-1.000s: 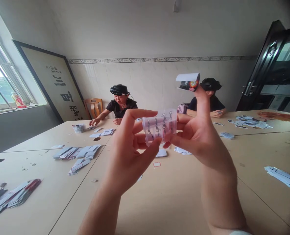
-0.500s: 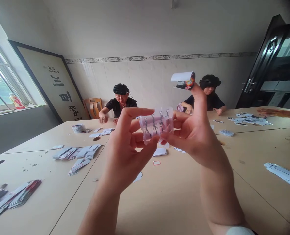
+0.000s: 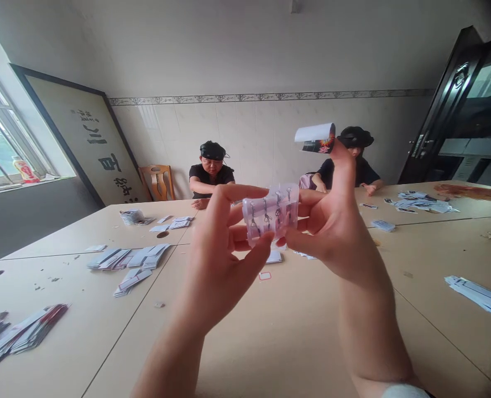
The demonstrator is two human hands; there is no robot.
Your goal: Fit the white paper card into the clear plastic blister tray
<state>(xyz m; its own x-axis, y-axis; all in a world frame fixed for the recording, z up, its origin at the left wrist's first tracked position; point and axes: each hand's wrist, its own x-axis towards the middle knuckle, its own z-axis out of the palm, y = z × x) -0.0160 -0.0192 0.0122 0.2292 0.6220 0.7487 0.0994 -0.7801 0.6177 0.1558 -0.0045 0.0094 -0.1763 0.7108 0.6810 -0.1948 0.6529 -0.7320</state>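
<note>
I hold a small clear plastic packet [image 3: 271, 214] with several little metal hooks inside, raised in front of me above the table. My left hand [image 3: 220, 251] pinches its left edge between thumb and forefinger. My right hand [image 3: 332, 229] grips its right edge. A curled printed card [image 3: 317, 137], white on top and dark below, sticks up from the tip of my right forefinger.
The beige table [image 3: 295, 331] carries spread stacks of cards at the left [image 3: 131, 260], the near left corner [image 3: 19, 334] and the right edge [image 3: 478, 296]. Two people sit at the far side [image 3: 212, 171] [image 3: 355, 166], handling cards. A dark cabinet [image 3: 465, 116] stands at the right.
My hands and the packet stay nearly still, shifting slightly right and down. The person at the far left pulled an outstretched arm back toward the body.
</note>
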